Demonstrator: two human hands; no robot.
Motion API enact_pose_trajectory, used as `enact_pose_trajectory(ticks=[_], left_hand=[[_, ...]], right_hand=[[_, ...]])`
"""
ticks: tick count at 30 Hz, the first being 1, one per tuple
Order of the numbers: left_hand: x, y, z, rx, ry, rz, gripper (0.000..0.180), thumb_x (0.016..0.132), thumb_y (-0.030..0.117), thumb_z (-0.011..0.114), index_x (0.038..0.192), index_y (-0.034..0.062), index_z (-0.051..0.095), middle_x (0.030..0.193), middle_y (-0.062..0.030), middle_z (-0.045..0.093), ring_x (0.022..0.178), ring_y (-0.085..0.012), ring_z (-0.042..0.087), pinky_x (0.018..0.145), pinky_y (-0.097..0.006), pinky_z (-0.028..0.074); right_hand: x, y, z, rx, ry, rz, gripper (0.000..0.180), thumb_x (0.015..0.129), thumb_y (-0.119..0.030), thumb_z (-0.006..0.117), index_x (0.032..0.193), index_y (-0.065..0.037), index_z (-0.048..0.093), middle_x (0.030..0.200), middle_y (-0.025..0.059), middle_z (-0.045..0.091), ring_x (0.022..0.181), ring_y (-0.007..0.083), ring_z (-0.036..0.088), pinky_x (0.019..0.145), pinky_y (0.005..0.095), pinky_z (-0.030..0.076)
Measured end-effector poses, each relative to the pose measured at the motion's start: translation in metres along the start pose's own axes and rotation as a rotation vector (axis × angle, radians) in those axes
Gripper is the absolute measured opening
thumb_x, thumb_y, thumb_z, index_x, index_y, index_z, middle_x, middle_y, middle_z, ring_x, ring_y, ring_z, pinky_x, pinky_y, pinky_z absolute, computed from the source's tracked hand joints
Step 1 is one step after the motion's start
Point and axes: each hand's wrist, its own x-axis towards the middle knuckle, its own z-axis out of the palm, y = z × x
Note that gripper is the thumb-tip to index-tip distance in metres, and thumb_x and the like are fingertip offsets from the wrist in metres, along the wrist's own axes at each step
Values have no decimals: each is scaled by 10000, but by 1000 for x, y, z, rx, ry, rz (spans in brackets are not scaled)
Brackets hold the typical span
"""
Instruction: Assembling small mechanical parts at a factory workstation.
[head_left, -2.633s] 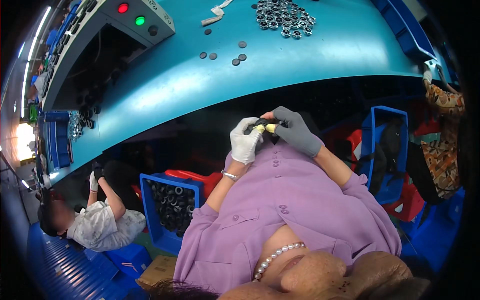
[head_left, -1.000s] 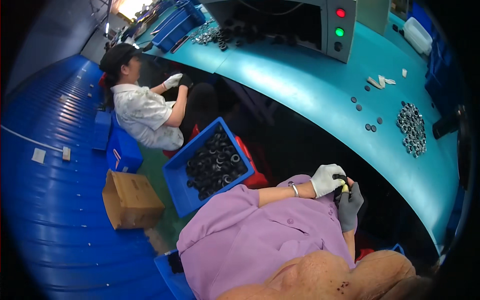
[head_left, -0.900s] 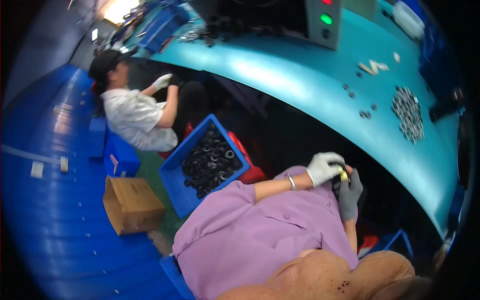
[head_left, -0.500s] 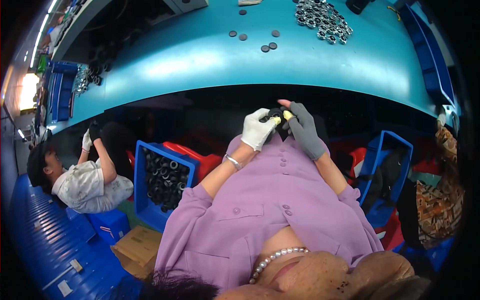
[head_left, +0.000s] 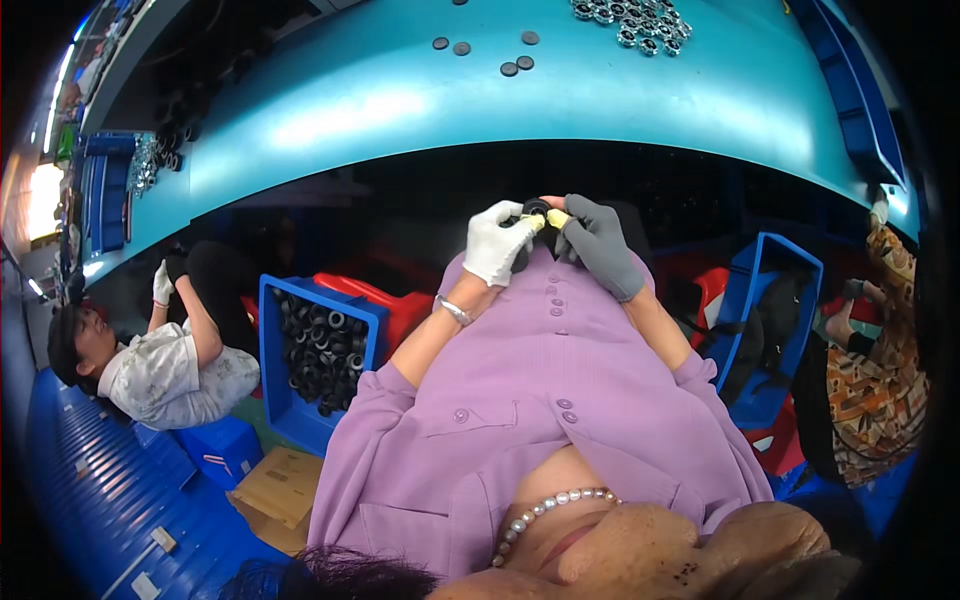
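In front of my lap, below the table's near edge, my left hand [head_left: 492,246] in a white glove is closed around a small black ring-shaped part [head_left: 537,206]. Yellow covering shows on a fingertip of that hand. A grey glove with bare or yellow-covered fingertips is on my right hand [head_left: 603,248]. Its thumb and fingers are bent in and pressed together against the right side of the same part. Fingers hide much of the part, so its finer details cannot be made out.
Several black discs [head_left: 510,69] and a cluster of shiny metal parts [head_left: 650,46] lie on the turquoise table [head_left: 440,105]. A blue bin [head_left: 275,400] of black rings stands at my left, another blue bin [head_left: 748,268] at my right. Co-workers [head_left: 180,375] sit on both sides.
My right hand's fingers have curled in onto the black ring-shaped part. Both hands sit slightly further left in view, and the whole scene has shifted a little.
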Motion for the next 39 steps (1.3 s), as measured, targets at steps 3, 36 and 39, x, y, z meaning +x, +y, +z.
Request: enact_pose_trajectory(ticks=[3,36,39], left_hand=[[3,-9,-4,-276,28,-35,154,898,83,723,1030,12,688,697,-15,644,553,-57,551,488,-210,397],[4,-1,-8,-218,-74,-135,147,933,118,708,1041,19,707,719,-10,638,528,-51,534,449,-201,344],[5,-4,-8,-247,-89,-171,155,943,131,700,1057,27,704,724,-10,638,529,-50,534,456,-194,343]], right_hand=[[-1,22,5,-55,-48,-38,227,977,-84,530,1127,-23,689,829,7,649,570,27,543,532,190,418],[9,9,-16,267,-128,115,312,976,-116,573,1256,2,643,906,-9,668,708,20,577,590,169,440],[6,5,-11,285,-90,102,303,980,-119,572,1250,-1,648,911,-7,664,710,16,573,592,164,439]])
